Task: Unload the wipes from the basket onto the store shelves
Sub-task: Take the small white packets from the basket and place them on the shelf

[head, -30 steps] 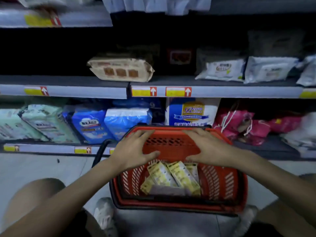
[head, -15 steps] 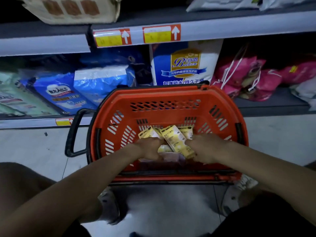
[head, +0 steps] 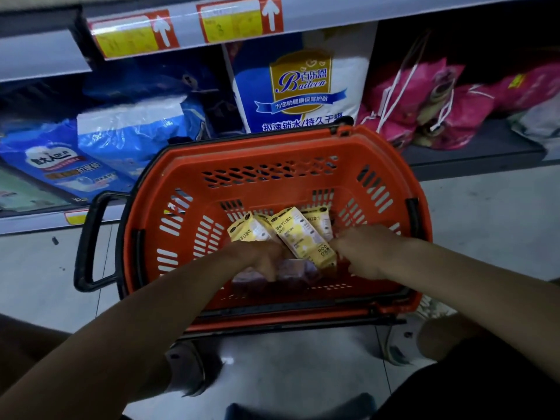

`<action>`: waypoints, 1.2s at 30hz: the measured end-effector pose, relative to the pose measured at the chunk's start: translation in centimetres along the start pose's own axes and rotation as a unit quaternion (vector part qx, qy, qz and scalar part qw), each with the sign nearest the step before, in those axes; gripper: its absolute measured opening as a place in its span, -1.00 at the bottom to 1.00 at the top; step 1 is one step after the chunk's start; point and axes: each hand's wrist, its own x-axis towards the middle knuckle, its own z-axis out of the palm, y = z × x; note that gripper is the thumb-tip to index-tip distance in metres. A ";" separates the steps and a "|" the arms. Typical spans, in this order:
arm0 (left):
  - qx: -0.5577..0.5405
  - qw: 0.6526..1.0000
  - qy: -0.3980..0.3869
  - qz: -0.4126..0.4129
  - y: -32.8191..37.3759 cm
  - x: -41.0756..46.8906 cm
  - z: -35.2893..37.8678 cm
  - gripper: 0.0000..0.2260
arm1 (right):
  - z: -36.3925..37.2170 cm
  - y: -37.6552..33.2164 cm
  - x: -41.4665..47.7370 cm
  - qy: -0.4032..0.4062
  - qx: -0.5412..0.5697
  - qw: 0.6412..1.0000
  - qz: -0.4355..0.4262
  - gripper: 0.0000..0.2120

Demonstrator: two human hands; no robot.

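An orange plastic basket stands on the floor in front of the bottom shelf. In its bottom lie several yellow-and-white wipe packs and, nearer to me, some pale purple packs. My left hand is down inside the basket, fingers curled over the purple packs at the left of the pile. My right hand is inside too, fingers closed at the right end of the yellow packs. Whether either hand has lifted a pack I cannot tell.
The bottom shelf holds blue diaper bags, a tall blue-and-white pack right behind the basket, and pink drawstring bags. A shelf edge with yellow price tags runs above. The basket's black handle juts left over grey floor tiles.
My hands went from the basket's far rim down into it and closed onto the packs. My view tilted down and moved closer to the basket.
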 end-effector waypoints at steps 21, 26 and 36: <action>-0.522 0.787 0.327 0.036 0.0 -16.7 -5.6 -0.55 | -5.4 -1.9 -1.4 0.180 0.304 0.935 -0.029 -0.35; -0.701 0.638 0.317 0.037 1.5 -17.6 -4.4 -0.61 | -6.3 -3.9 -1.5 0.159 0.512 0.836 -0.114 -0.21; -0.815 0.500 0.293 0.032 1.2 -19.7 -4.9 -0.25 | -9.7 -2.9 -1.8 0.184 0.647 0.739 -0.039 -0.53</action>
